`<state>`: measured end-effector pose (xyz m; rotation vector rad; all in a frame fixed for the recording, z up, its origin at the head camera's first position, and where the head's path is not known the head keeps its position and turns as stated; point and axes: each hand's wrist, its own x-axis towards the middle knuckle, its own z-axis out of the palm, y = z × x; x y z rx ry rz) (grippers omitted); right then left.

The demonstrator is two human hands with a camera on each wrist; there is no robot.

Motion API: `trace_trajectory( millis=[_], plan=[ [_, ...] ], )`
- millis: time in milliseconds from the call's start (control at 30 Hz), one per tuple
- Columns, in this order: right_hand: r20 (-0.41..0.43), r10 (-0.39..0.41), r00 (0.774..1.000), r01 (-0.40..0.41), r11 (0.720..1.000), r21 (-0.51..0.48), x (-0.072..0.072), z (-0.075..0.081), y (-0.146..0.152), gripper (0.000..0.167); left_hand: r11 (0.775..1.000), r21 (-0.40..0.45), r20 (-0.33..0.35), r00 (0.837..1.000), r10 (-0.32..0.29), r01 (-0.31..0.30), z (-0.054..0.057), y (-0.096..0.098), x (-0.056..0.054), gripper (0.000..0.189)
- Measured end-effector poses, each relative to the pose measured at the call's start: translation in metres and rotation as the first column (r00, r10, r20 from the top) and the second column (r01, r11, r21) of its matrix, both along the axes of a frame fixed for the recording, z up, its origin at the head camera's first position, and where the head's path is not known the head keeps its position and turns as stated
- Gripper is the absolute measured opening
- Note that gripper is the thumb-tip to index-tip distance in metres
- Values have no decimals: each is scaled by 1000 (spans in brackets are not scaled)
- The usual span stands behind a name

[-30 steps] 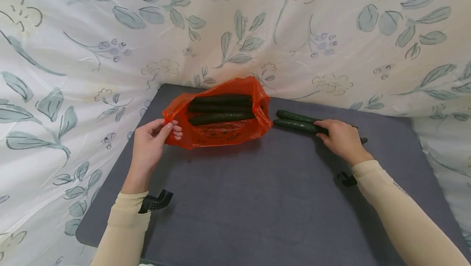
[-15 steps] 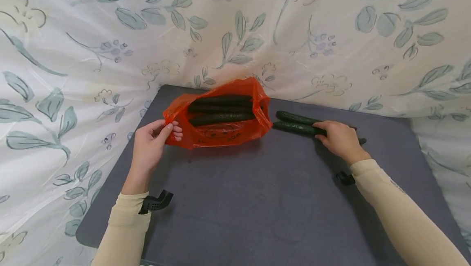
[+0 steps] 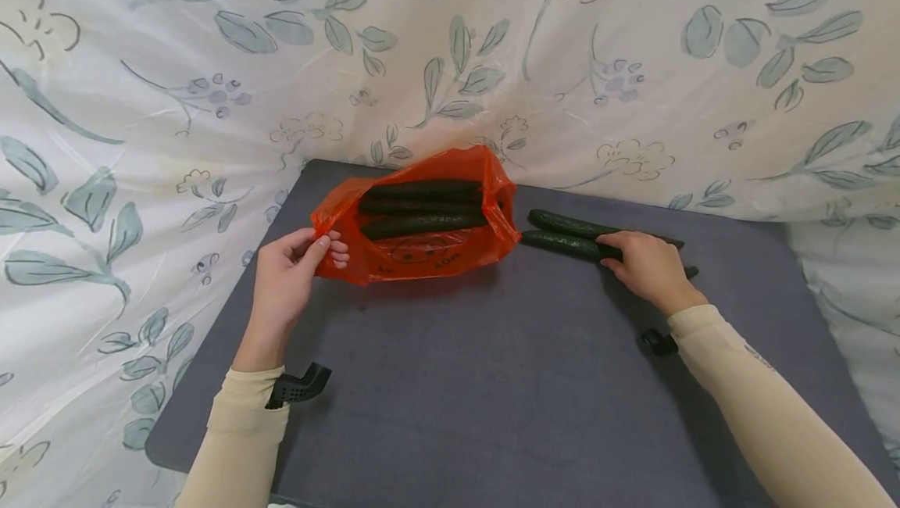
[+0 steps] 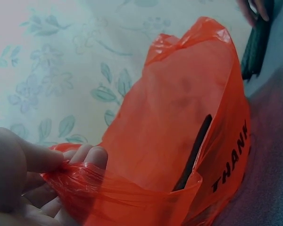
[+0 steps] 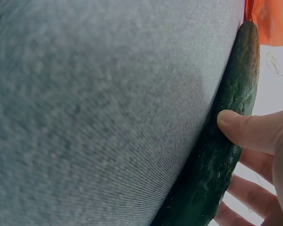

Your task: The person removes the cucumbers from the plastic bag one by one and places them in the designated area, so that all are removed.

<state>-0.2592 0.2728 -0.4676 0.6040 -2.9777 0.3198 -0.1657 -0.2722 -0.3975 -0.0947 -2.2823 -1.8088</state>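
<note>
In the head view my left hand [image 3: 288, 270] pinches the left rim of a red plastic bag [image 3: 450, 260], whose mouth stands open. Several dark green cucumbers [image 3: 422, 225] lie side by side inside it. To the bag's right, my right hand [image 3: 648, 267] grips the nearer cucumber [image 3: 562, 244] on the table, thumb on the near side. Its left tip is at the bag's right edge. A second cucumber [image 3: 573, 223] lies just behind, partly covered by the hand. The right wrist view has the thumb and fingers around the held cucumber [image 5: 217, 136].
The dark grey table [image 3: 478, 383] runs toward me in front of the bag. A pale sheet with a leaf and flower print [image 3: 422, 47] hangs behind the table and down its sides. Black wrist mounts [image 3: 298, 387] sit on both sleeves.
The nearer cucumber has shifted very slightly toward me with my right hand, so the far cucumber's right end shows more. My left hand and the bag stay put.
</note>
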Motion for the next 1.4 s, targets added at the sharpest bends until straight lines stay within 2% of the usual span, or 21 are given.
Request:
trace_trajectory(
  millis=[367,667,1400],
  plan=[
    [39,-40,998,41,999,-20,3,-1,-5,44,1000,-3,-3,1000,5,-5,-2,0,0,30],
    [-11,-33,999,33,999,-30,5,-2,-5,38,1000,-4,16,1000,11,-11,0,-1,1,30],
    [-6,-59,998,58,994,-96,6,0,-8,36,1000,7,8,1000,14,-14,-4,-2,2,31]
  ],
)
